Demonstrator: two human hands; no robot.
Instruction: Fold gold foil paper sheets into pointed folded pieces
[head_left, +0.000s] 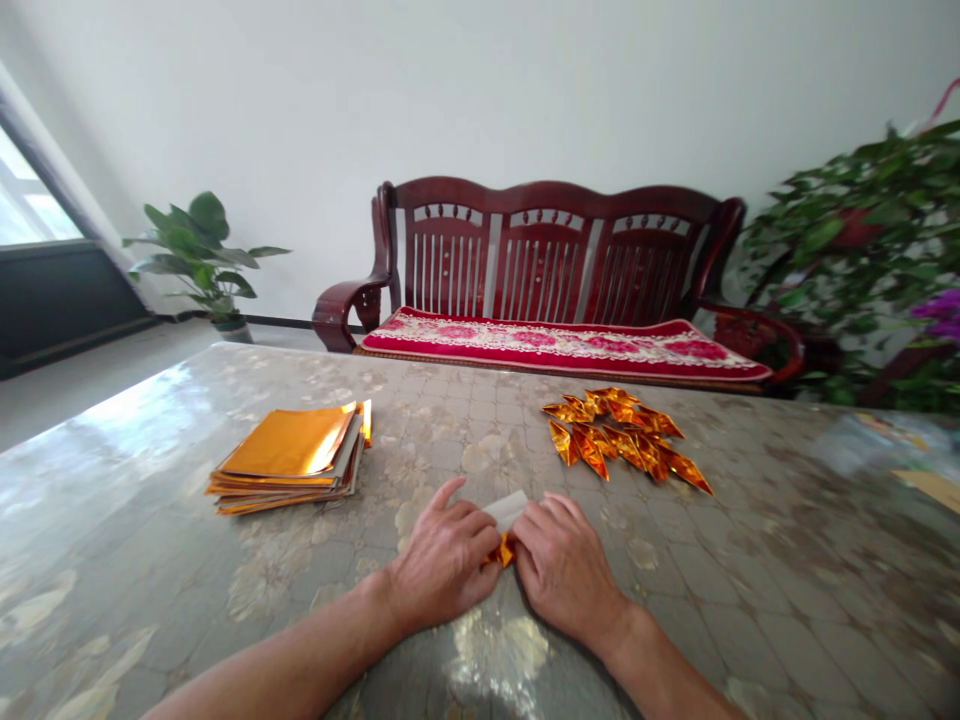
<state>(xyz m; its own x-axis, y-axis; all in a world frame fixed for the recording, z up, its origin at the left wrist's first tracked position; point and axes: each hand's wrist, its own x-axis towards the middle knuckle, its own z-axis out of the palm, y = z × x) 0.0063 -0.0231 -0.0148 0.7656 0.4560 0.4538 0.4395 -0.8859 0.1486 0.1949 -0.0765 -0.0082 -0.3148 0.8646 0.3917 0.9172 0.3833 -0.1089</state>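
Observation:
Between my two hands, low over the near middle of the table, is a partly rolled sheet of gold foil paper (507, 510), its pale back facing up and a crumpled gold edge towards me. My left hand (446, 555) grips its left side, thumb and fingers closed on the edge, one finger raised. My right hand (566, 560) is closed on the right side, with the fingertips partly hidden. Left of my hands lies a stack of gold foil sheets (285, 445). Beyond my right hand sit several folded gold foil pieces (626, 435) with pointed ends.
A patterned cover lies over the table (315, 610). Clear plastic packaging (885, 445) rests at the right. Behind the table stands a dark red wooden bench (450, 250) with a red floral cushion (555, 343). Potted plants (206, 250) stand on both sides.

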